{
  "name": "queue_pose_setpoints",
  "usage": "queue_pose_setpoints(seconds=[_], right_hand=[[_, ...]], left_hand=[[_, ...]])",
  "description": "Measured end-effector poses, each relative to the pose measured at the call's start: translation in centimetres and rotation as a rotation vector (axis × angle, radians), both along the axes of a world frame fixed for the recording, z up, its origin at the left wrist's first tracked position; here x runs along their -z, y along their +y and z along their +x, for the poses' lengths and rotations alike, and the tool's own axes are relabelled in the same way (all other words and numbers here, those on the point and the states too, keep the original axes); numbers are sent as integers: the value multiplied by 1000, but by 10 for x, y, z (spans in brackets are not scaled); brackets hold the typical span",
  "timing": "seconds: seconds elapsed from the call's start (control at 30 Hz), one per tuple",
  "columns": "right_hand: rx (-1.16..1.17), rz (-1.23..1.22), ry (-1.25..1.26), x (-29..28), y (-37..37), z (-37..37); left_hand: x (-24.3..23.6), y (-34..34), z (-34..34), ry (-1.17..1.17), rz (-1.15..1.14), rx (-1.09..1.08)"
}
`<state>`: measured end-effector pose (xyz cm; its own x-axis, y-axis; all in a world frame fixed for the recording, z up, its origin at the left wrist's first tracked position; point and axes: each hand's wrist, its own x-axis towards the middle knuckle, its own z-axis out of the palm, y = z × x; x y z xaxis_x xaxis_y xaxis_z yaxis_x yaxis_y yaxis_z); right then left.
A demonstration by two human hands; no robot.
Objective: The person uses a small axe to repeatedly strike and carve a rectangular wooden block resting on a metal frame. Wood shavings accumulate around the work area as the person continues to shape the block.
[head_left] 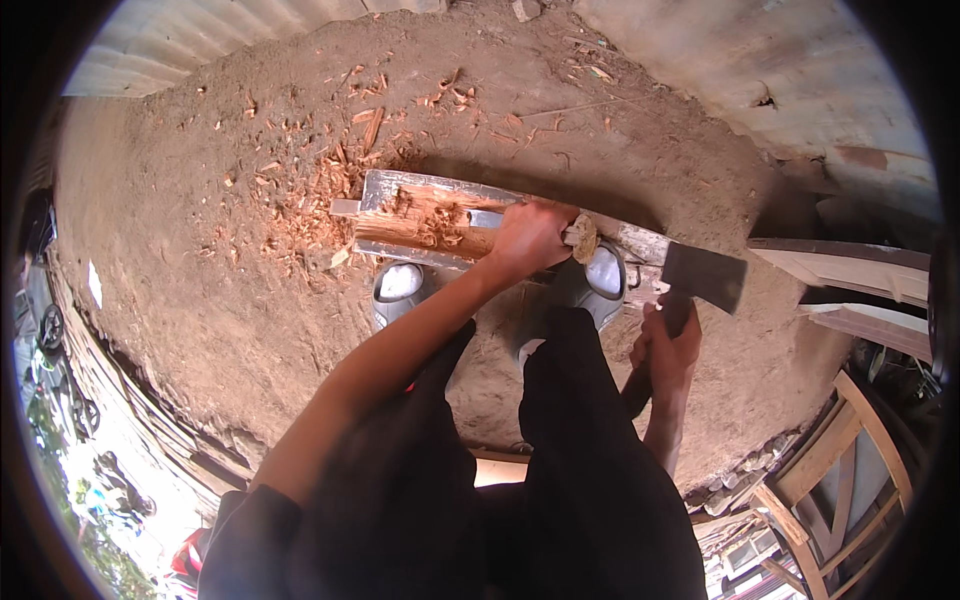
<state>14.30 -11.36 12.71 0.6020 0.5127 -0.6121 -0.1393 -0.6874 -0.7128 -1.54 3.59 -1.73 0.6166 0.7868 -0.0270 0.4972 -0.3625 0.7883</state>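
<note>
A long timber [405,235] lies across the ground in front of my feet, its top cut into a rough, splintered hollow with pale painted-looking sides. My left hand [533,238] is closed round a chisel [487,218]. The flat metal blade points left into the hollow, and the chisel's worn butt [581,238] sticks out to the right of my fist. My right hand [668,345] grips the dark handle of an axe [705,276]. The broad axe head is up beside the timber's right end, apart from the chisel butt.
Wood chips [290,215] litter the dirt ground around the timber's left end. My grey shoes [400,284] are close against its near side. Corrugated sheets [770,60] border the far side. Boards [840,265] and a wooden frame [835,475] are at the right.
</note>
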Motion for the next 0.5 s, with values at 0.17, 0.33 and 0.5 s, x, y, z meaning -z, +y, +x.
queue_pose_setpoints(seconds=[0.17,0.33,0.5], right_hand=[[-3,62,192,22,17,-21],[-53,-25,445,12,51,-6],[45,168,357,-23,40,17]], left_hand=[[0,2,8,45,47,-22],[-5,11,5,6,-25,-53],[0,8,3,3,12,-17]])
